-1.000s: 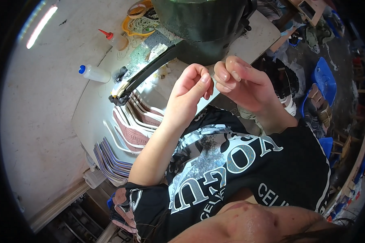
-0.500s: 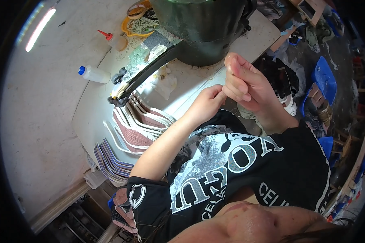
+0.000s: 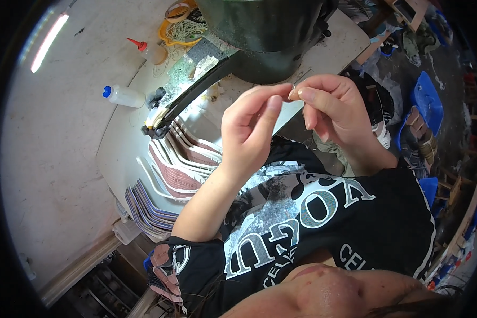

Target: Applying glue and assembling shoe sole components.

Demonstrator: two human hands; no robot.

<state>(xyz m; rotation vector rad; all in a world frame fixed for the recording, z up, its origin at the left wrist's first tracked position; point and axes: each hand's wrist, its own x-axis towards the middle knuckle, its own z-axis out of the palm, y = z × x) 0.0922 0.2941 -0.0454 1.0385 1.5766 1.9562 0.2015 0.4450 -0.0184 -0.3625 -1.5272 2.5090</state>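
Note:
My hands meet in front of my chest, over the near edge of the table. My left hand [image 3: 252, 124] has its fingers stretched forward and its thumb standing apart from them. Its fingertips reach the fingertips of my right hand [image 3: 336, 108]. The right thumb and forefinger are pinched together, the other fingers loosely curled. A tiny pale glint shows where the fingertips meet; what it is, I cannot make out. Beyond the hands stands a dark sewing machine [image 3: 265, 42] with a long narrow arm. Stacked shoe soles [image 3: 177, 172], white-edged with pinkish faces, lie left of my left forearm.
Thin striped soles [image 3: 146, 209] are stacked at the table's left edge. A blue-capped bottle [image 3: 124, 97] and a red-tipped bottle [image 3: 153, 53] stand by the wall. A yellow basket [image 3: 172, 34] holds cord. Blue bins [image 3: 426, 95] with shoe parts are on the right.
My left hand has risen and turned, its fingers now stretched toward the right hand. My right hand has turned from a loose curl to a pinch, and the fingertips now meet higher up.

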